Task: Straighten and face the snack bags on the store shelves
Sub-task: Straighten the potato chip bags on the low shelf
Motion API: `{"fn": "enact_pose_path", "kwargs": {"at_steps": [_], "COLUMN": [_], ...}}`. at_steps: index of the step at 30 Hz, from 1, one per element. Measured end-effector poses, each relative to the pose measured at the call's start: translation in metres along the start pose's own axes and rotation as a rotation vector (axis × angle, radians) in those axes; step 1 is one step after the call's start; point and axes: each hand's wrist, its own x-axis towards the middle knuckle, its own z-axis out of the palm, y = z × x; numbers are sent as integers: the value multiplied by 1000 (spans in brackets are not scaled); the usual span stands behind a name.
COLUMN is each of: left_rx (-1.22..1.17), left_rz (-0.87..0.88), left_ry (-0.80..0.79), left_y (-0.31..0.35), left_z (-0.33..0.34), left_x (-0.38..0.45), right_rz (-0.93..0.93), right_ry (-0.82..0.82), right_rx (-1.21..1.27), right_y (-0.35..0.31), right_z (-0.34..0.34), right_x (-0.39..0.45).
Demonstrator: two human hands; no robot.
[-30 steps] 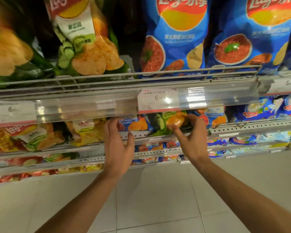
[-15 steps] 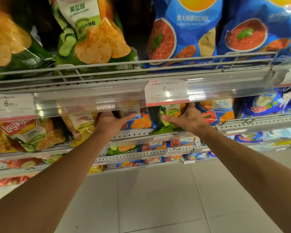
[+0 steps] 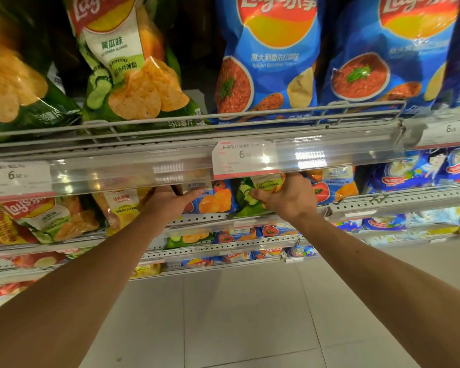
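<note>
From the head view, reaching both bare arms up under the clear plastic price rail of the upper wire shelf and into the second shelf down. Left hand touching the small blue crisp bag printed with orange crisps, thumb lying along its front, the other fingers slipping out of sight behind the rail, so not telling whether curled or straight. Right hand gripping the small green cucumber-flavour crisp bag, fingers curling over its top right side and thumb pressing on its front. Green bag standing on the perforated grey shelf edge, just beside the blue one, leaning slightly, its top hiding behind the white price label reading 6.50.

Standing above on the upper shelf: a large green cucumber crisp bag tilting to the left, another green bag at the far left, and two large blue bags showing a red sauce bowl sitting upright, facing forward. Lying to the left on the second shelf, a yellow-labelled crisp bag and a red-and-green bag, both slumping. Showing below, further shelves of small bags over pale floor tiles.
</note>
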Motion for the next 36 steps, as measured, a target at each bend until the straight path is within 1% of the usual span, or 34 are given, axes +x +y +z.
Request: {"fn": "enact_pose_path", "kwargs": {"at_steps": [5,8,11,13,16,19,22,25,27,32,36], "left_rx": [-97,-164,-228,-268,-338,-296,-267,-218,-218,-256,-250], "left_rz": [103,168,158,142,152,151,182,155,150,136,163], "left_ry": [26,94,117,159,203,199,155,201,236,194,190], "left_y": [2,3,8,11,16,22,31,41,44,44,43], "left_z": [10,21,36,44,54,66,82,93,95,95,95], "left_x": [-13,-21,-30,-33,-36,-40,-43,-45,-46,-44,-42], "right_rz": [0,-16,-48,-77,-66,-14,49,107,108,97,91], "right_ry": [82,119,108,100,82,49,104,163,174,149,143], "right_rx": [119,154,152,147,198,352,452,476,497,531,535], "right_y": [9,21,37,48,64,88,114,134,140,144,144], "right_z": [-18,-31,-45,-52,-58,-63,-68,-75,-78,-81,-86], "right_x": [-22,-36,-49,-56,-62,-69,-79,-87,-90,-96,-98]}}
